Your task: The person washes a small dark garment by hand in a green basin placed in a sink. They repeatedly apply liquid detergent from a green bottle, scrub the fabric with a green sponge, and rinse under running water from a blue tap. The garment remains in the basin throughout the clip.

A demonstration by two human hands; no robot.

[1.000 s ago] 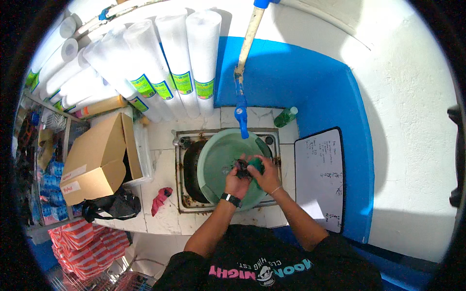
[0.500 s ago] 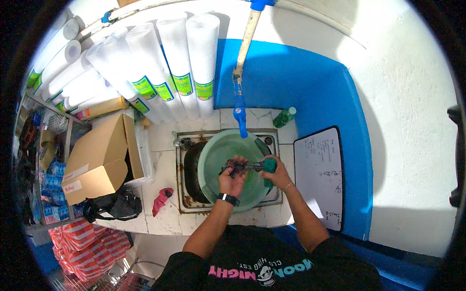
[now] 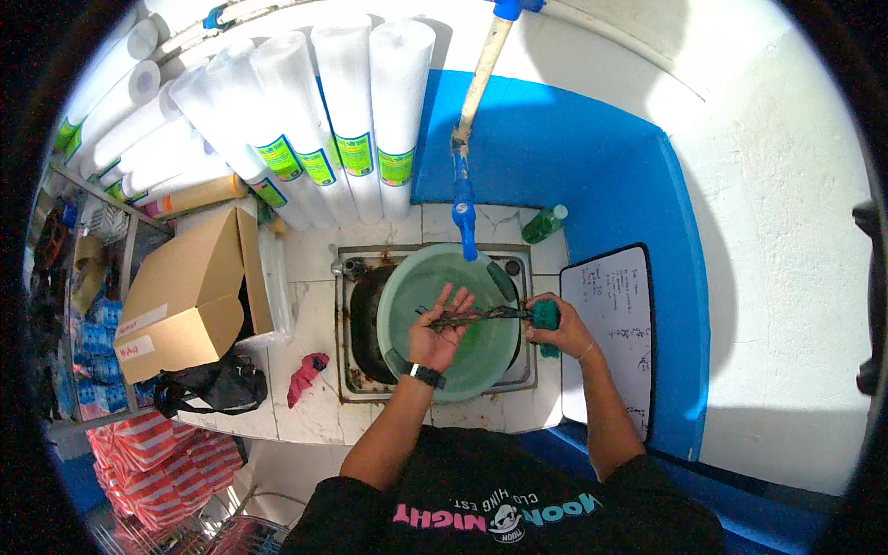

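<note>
Dark, stringy mesh (image 3: 497, 314) is stretching across the spread left grip (image 3: 439, 340); the right grip (image 3: 568, 335) is pinching a green scrubber (image 3: 546, 314).

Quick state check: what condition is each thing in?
Left hand, open, palm up
Right hand, closed on scrubber
Dark strands, drawn out between hands
Tap, no stream visible
Basin, set over sink
Box, partly open
Bottle, capped
Cloth, crumpled
Whiteboard, written on

The right hand (image 3: 570, 335) has pulled the green scrubber (image 3: 547, 314) rightward, apparently stretching dark netting (image 3: 495, 314).
</note>
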